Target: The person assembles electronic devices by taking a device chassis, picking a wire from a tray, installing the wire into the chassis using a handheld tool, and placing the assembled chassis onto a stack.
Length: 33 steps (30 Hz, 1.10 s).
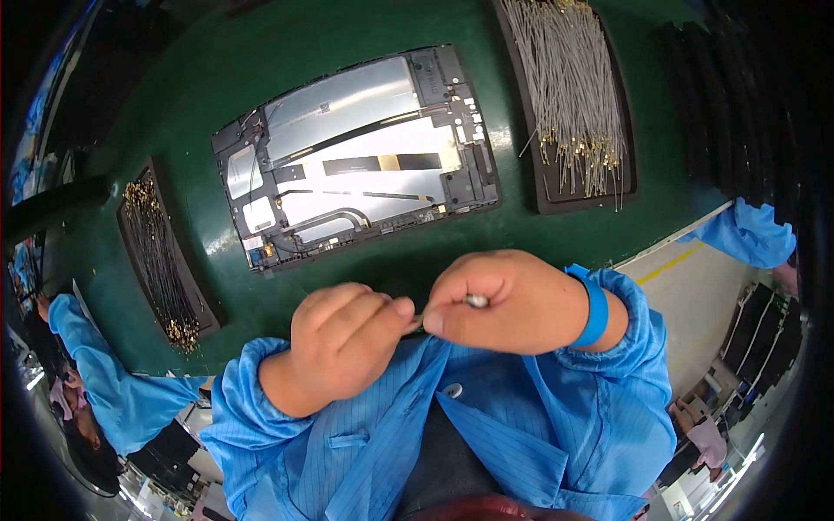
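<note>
My left hand (pixel 340 340) and my right hand (pixel 521 304) meet in front of my chest, just past the near edge of the table. Their fingertips are pressed together on a small thin thing that I cannot make out. A pale, whitish bit (pixel 475 300) shows inside the curled fingers of my right hand; its kind is unclear. Beyond my hands lies an opened flat electronic device (pixel 356 187), with silvery metal plates, black ribbon strips and a black frame. Neither hand touches it.
A black tray (pixel 545 205) of grey cables (pixel 569 82) with gold-coloured ends stands at the right. Another dark tray (pixel 208 321) with black cables (pixel 163 260) lies at the left. Blue-sleeved arms of other people (pixel 122 382) reach in at both sides of the green table (pixel 261 52).
</note>
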Each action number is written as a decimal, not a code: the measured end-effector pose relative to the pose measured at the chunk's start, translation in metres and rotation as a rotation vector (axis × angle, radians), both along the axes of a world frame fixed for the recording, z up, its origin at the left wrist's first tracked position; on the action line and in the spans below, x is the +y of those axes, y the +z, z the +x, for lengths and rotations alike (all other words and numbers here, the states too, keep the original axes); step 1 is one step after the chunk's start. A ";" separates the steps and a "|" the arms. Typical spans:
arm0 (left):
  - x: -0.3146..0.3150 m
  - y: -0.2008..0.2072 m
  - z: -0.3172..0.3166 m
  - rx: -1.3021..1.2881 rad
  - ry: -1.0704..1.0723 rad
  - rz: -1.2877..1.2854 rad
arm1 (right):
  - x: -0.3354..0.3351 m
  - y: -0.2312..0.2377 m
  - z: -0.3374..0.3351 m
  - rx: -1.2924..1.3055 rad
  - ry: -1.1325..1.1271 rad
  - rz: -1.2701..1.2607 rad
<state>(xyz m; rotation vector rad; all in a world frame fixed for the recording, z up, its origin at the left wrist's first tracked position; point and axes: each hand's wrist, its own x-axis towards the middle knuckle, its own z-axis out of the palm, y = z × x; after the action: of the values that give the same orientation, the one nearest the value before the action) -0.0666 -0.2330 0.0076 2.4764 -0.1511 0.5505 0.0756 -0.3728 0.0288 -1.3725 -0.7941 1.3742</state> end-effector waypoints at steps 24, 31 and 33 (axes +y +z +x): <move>0.007 -0.024 0.039 0.234 0.149 0.352 | 0.030 -0.071 -0.014 -0.518 -0.950 0.464; 0.010 -0.022 0.041 0.265 0.137 0.339 | 0.032 -0.073 -0.010 -0.539 -0.921 0.459; 0.011 -0.022 0.043 0.258 0.136 0.341 | 0.034 -0.072 -0.010 -0.514 -0.941 0.474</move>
<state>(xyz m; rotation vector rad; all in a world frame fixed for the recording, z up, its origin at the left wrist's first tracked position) -0.0238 -0.2220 -0.0148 2.8800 0.0294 0.2705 0.0659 -0.3384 -0.0432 -1.4276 -0.5965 0.0898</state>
